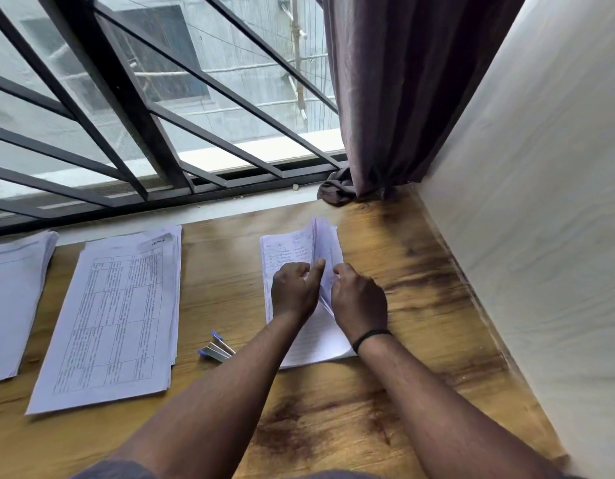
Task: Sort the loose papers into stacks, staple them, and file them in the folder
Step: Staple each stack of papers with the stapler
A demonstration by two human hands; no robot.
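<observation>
A stack of lined handwritten papers [285, 250] lies on the wooden table [333, 409], right of centre. Its right-hand sheets stand lifted on edge. My left hand [294, 288] rests on the stack and pinches the raised sheets with thumb and fingers. My right hand [359, 300] grips the same lifted sheets from the right side. A stack of printed table forms [116, 316] lies left of centre. Another paper stack [12, 299] sits at the far left edge. A small blue and silver stapler [218, 347] lies between the form stack and my left forearm.
A barred window [143, 108] runs along the table's far edge. A dark curtain [396, 91] hangs at the back right, its hem bunched on the table. A white wall [541, 219] bounds the table's right side.
</observation>
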